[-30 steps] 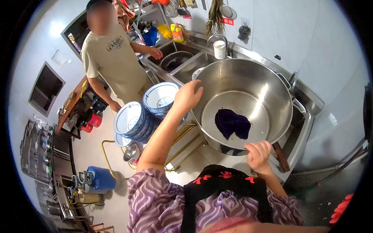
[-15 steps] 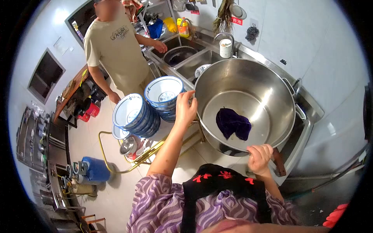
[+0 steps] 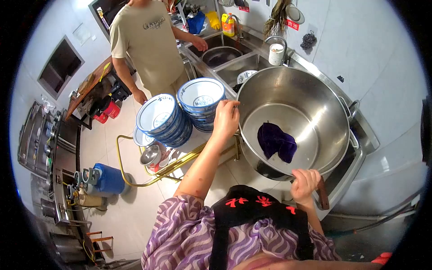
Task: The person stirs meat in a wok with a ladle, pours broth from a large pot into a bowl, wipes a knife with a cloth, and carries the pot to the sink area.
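A large stainless steel pot [image 3: 310,92] is tilted toward me at the edge of the sink counter. Inside it, on the bottom, lies a crumpled dark purple cloth [image 3: 276,143]. My left hand [image 3: 227,118] is closed over the pot's left rim, its fingertips curled inward. At the near rim, my right hand [image 3: 306,185] grips with the fingers wrapped over the edge. Just right of that hand shows a brown wooden handle [image 3: 322,193]; what it belongs to is hidden.
Two stacks of blue-and-white bowls [image 3: 168,128] stand on a cart with a gold-coloured frame [image 3: 130,180] at left. Behind are steel sinks [image 3: 234,72] with a faucet [image 3: 283,42]. A person [image 3: 148,49] stands beyond the bowls. A blue gas cylinder [image 3: 110,178] is on the floor.
The view has shifted slightly, so the pot, bowls and person appear farther right. Both hands keep their hold on the rim, and the cloth still lies inside the pot.
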Tool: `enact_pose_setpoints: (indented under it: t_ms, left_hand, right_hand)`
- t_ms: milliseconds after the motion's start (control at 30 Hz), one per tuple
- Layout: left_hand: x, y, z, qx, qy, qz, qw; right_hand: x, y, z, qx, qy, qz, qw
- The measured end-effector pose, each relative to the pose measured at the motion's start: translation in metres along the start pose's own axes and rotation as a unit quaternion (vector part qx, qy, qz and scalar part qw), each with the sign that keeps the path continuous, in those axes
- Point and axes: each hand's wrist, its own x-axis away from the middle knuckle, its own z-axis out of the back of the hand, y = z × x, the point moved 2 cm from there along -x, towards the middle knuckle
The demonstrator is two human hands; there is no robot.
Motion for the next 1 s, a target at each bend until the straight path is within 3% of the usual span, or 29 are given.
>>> enact_pose_setpoints:
  t_ms: [1000]
  left_hand:
    - [0.0037, 0.0040, 0.0026, 0.021, 0.033, 0.005, 0.999]
  right_hand:
    - [0.0011, -0.0020, -0.0020, 0.001, 0.011, 0.005, 1.000]
